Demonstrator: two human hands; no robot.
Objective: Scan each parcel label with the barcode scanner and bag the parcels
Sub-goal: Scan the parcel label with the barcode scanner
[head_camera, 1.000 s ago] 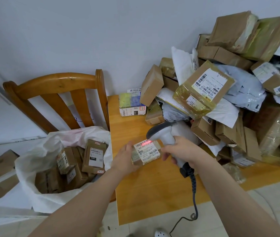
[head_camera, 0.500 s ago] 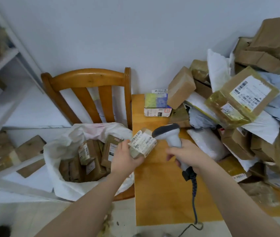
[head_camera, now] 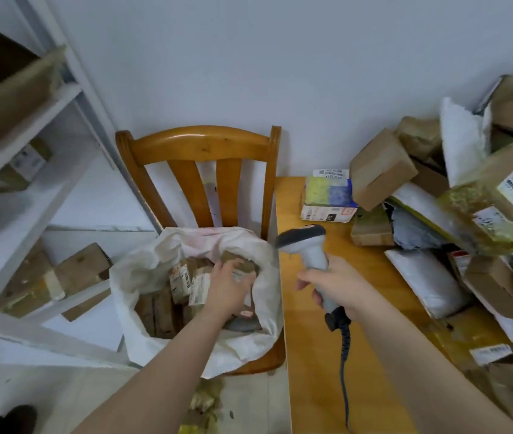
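Bagging step, I judge: the left hand (head_camera: pixel 228 285), its grip round a small parcel (head_camera: pixel 244 265), is inside the white bag (head_camera: pixel 155 267) beside the bench's (head_camera: pixel 311 355) left edge. The right hand (head_camera: pixel 335 288) has its grip wrapped round the barcode scanner (head_camera: pixel 306 242) above that edge. Next: release, then fetch 1 more from the pile (head_camera: pixel 380 170).

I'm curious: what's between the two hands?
Head view: the white sack's rim and wooden table's edge, between the left hand in the sack and the right hand gripping the barcode scanner.

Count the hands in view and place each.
2: left hand in the bag on the chair, over a parcel; right hand above the table, gripping the scanner. None seem hidden.
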